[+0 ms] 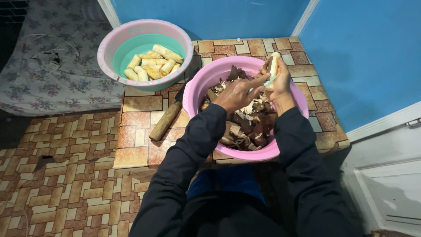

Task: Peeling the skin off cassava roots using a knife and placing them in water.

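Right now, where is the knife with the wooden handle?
The knife lies on the tiled table, left of the pink basin of peelings and below the basin of peeled pieces, its blade tucked between the two basins.

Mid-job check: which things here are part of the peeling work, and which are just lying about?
In use:
left hand
right hand holding the pale root piece
pink basin of brown peelings
pink-and-teal bowl of peeled pieces

Lying about:
wooden-handled knife on the table
flowered cloth
white cable
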